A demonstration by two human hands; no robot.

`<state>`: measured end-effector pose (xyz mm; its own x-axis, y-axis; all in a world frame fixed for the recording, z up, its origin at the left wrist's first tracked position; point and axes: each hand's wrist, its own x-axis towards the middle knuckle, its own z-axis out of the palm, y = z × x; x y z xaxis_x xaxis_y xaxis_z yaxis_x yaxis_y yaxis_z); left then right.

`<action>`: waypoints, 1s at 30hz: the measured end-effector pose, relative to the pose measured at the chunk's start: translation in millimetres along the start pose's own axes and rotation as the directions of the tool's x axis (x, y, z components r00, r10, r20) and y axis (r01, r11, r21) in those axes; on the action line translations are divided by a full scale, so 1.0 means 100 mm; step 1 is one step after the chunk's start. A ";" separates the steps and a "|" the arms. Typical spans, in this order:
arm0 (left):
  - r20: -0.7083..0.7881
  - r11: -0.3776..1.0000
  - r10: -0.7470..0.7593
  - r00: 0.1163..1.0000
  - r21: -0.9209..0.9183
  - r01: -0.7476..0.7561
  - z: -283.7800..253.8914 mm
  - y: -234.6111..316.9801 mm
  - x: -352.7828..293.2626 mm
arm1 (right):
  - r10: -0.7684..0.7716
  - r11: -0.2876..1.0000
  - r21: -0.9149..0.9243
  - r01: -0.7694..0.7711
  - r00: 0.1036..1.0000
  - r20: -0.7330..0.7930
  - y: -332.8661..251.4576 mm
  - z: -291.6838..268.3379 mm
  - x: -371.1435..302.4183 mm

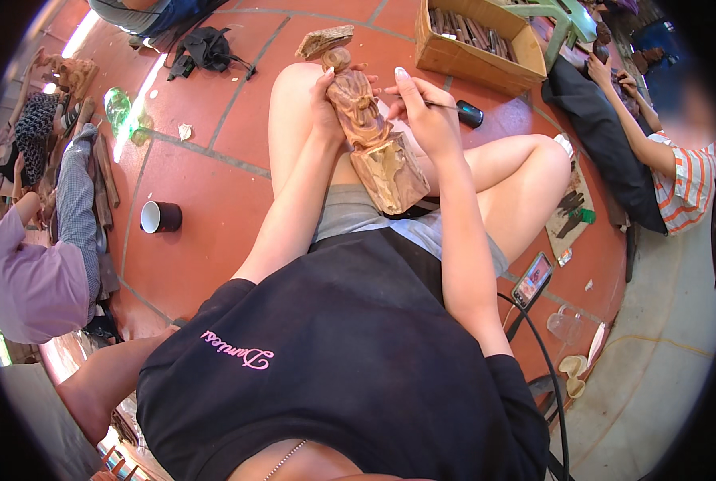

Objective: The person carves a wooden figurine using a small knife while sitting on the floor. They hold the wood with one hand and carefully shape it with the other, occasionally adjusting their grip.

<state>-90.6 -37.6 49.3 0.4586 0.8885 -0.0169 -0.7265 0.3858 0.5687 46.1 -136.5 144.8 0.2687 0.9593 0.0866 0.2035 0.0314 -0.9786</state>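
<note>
A carved wooden figure (356,100) with a rough block base (390,172) leans over my lap, its base toward me. A rough, flat piece of wood tops its far end. My left hand (324,108) is closed around the figure's left side, with some fingers hidden behind it. My right hand (428,120) is just right of the figure, closed on a thin, dark, rod-like tool (442,105). One end of the tool sticks out to the right; its working tip is too small to make out.
A cardboard box (486,68) of slim, dark-handled tools stands ahead right. A black cup (161,216) and a green plastic bottle (118,111) are on the left floor. A phone (532,278) and cable (546,353) lie right. Other people sit on both sides.
</note>
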 end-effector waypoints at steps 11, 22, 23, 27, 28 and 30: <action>-0.020 0.999 0.019 1.000 0.042 -0.018 0.02 -0.02 0.02 | -0.038 0.990 0.134 0.042 0.999 -0.028 0.18 0.03 -0.04; 0.008 0.999 0.001 1.000 0.038 -0.002 0.02 0.00 -0.02 | 0.057 0.997 0.045 -0.060 0.997 0.061 0.27 -0.16 -0.27; 0.009 1.000 0.001 1.000 0.031 -0.001 0.02 0.01 -0.03 | 0.091 0.996 -0.013 -0.090 0.993 0.080 0.19 -0.19 -0.32; -0.004 0.999 -0.008 1.000 0.036 0.008 0.04 0.01 -0.03 | -0.154 0.968 -0.199 0.155 0.988 0.019 0.18 -0.17 -0.35; -0.007 0.999 -0.005 1.000 0.032 0.005 0.04 0.01 -0.02 | -0.116 0.967 -0.220 0.124 0.992 0.049 0.18 -0.17 -0.35; -0.009 1.000 -0.003 1.000 0.022 0.003 0.04 0.01 -0.02 | -0.038 0.962 -0.266 0.066 0.994 0.107 0.17 -0.18 -0.36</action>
<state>-90.7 -40.2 53.2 0.4558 0.8897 -0.0260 -0.7138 0.3828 0.5864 56.9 -175.2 128.4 0.1588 0.9818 0.1037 0.4638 0.0185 -0.8857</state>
